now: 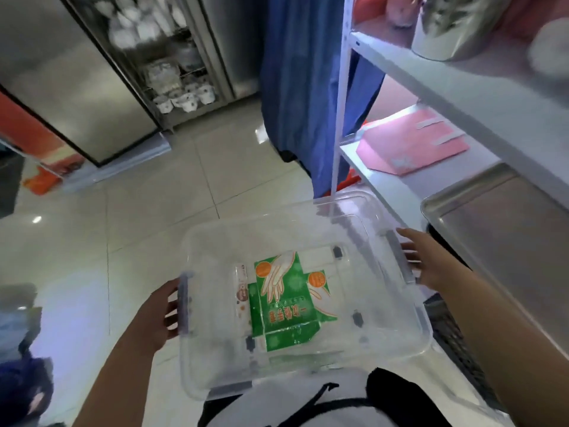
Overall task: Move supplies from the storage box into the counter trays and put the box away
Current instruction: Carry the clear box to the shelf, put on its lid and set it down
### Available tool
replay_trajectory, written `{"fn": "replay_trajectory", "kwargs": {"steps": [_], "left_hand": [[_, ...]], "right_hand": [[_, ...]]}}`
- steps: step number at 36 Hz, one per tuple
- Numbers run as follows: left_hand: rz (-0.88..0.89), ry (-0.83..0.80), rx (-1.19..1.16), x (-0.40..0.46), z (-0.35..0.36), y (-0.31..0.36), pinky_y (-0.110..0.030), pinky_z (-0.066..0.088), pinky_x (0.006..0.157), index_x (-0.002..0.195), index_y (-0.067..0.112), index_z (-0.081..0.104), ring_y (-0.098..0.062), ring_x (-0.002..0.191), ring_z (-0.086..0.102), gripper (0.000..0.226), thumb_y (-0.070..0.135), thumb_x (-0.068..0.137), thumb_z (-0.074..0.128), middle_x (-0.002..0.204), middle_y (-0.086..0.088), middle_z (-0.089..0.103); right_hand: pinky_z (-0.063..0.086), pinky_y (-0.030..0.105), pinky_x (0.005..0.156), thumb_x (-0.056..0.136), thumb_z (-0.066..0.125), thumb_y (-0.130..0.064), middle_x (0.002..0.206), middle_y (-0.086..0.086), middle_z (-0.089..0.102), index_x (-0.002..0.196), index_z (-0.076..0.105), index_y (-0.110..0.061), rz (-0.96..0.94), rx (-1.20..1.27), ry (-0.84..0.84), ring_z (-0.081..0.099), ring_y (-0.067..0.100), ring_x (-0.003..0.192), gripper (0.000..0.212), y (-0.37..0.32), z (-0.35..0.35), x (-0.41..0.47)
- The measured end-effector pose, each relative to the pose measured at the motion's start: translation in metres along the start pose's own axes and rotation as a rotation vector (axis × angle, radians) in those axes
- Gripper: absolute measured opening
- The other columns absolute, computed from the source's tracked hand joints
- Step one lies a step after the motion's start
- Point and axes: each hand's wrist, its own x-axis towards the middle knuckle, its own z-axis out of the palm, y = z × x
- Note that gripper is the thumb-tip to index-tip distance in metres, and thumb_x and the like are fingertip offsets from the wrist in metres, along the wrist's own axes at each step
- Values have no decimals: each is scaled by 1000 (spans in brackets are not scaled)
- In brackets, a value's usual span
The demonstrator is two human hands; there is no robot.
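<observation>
Hands hold a clear plastic storage box in the air over a tiled floor, just in front of a white shelving unit. The left hand grips the box's left end, fingers curled around the handle. The right hand presses the right end; whether its fingers wrap the handle cannot be told. Inside lies 1 flattened green carton printed with a glove. A pink folder and a steel tray sit on the shelves.
</observation>
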Motion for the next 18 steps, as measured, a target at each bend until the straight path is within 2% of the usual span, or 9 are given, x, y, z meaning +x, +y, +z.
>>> {"fn": "replay_trajectory", "kwargs": {"steps": [3, 6, 8, 9, 11, 14, 18], "left_hand": [[-11, -54, 90, 52, 10, 46, -42, 58, 63, 89, 37, 78, -28, 74, 64, 20, 53, 82, 68, 86, -6, 66], [-14, -133, 203, 113, 28, 92, -48, 57, 73, 99, 27, 72, -30, 74, 64, 25, 47, 86, 67, 85, -8, 65], [-30, -180, 284, 154, 45, 121, -43, 54, 72, 105, 22, 67, -29, 76, 61, 29, 46, 88, 65, 86, -9, 63], [-37, -198, 331, 172, 54, 134, -38, 52, 69, 107, 21, 64, -28, 76, 60, 31, 46, 88, 64, 88, -8, 63], [-48, -235, 415, 206, 74, 158, -33, 48, 64, 109, 19, 62, -26, 75, 58, 34, 46, 88, 63, 94, -8, 62], [-54, -330, 530, 255, 103, 195, -32, 44, 62, 109, 17, 60, -24, 76, 57, 34, 44, 89, 62, 97, -8, 62], [-65, -459, 727, 298, 128, 233, -31, 45, 64, 100, 18, 64, -23, 77, 58, 29, 45, 87, 62, 89, -5, 63]], "right_hand": [[48, 37, 71, 80, 69, -49, 93, 8, 65, 93, 67, -16, 19, 78, 117, 59, 28, 86, 36, 1, 7, 15], [50, 42, 80, 79, 69, -50, 94, 8, 65, 97, 69, -15, 53, 187, 234, 59, 29, 88, 40, 14, 17, 25], [53, 45, 84, 81, 68, -49, 95, 9, 64, 98, 69, -15, 82, 267, 318, 59, 30, 88, 38, 25, 28, 28], [54, 43, 78, 83, 66, -48, 92, 8, 63, 94, 68, -16, 102, 304, 354, 58, 29, 83, 35, 31, 36, 27], [46, 36, 65, 85, 63, -47, 88, 6, 60, 91, 67, -16, 152, 383, 440, 55, 25, 77, 32, 42, 56, 24], [45, 34, 66, 85, 63, -46, 99, 9, 62, 102, 66, -13, 210, 483, 583, 56, 27, 85, 36, 56, 94, 16], [44, 33, 64, 79, 66, -45, 86, 10, 58, 86, 63, -14, 339, 619, 759, 54, 27, 75, 32, 64, 154, -3]]}}
